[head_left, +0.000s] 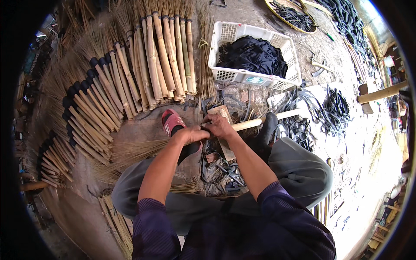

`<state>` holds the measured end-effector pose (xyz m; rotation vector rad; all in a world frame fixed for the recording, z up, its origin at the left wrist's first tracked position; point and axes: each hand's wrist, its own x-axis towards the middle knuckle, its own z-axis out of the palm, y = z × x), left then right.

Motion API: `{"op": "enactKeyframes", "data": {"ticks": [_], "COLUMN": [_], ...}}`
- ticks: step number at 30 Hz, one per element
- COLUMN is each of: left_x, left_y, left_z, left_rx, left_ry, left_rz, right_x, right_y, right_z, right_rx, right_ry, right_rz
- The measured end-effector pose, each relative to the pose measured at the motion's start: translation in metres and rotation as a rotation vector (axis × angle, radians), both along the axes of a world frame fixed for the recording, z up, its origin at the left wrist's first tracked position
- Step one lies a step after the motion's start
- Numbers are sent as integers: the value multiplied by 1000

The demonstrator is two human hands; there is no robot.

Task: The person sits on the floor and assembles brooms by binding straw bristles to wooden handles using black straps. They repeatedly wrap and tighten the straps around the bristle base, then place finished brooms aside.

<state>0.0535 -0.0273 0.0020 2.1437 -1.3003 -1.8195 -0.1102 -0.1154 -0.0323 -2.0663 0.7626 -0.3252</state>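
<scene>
Both hands meet over the middle of an unfinished-looking broom that lies crosswise before my legs. Its thin brown bristles fan out to the left, and its pale bamboo handle runs to the right, past my dark-socked foot. My left hand is closed around the joint between bristles and handle. Just beyond it, my right hand has its fingers pinched at the same joint; what lies between the fingertips is hidden. Under the hands is a wooden block, with scraps of black strip around it.
Rows of brooms with bamboo handles lie at the left and far left. A white plastic crate of black strips stands ahead. More black strips lie to the right. A round woven tray and a wooden mallet are farther off.
</scene>
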Motion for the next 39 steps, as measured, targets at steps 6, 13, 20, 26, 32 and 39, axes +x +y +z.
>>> {"op": "enactKeyframes", "data": {"ticks": [6,13,20,26,32,39], "left_x": [-4,-23,-39,-45,-45,-45], "left_y": [-2,30,48,52,53,56], "left_z": [11,16,15,13,10,14], "left_rx": [-88,-509,-690,-733,-745,-747], "left_ry": [-126,-309,-392,-442,-468,-494], "left_rz": [-92,-4,47,19,-6,-18], "right_x": [-14,-29,-52,-44,-32,-54], "right_y": [2,23,17,21,22,17], "right_z": [-4,0,28,41,22,24], "right_rx": [256,149,327,60,764,-158], "right_ry": [-48,-350,-379,390,-258,-35], "right_rz": [12,37,-688,-477,-503,-391]}}
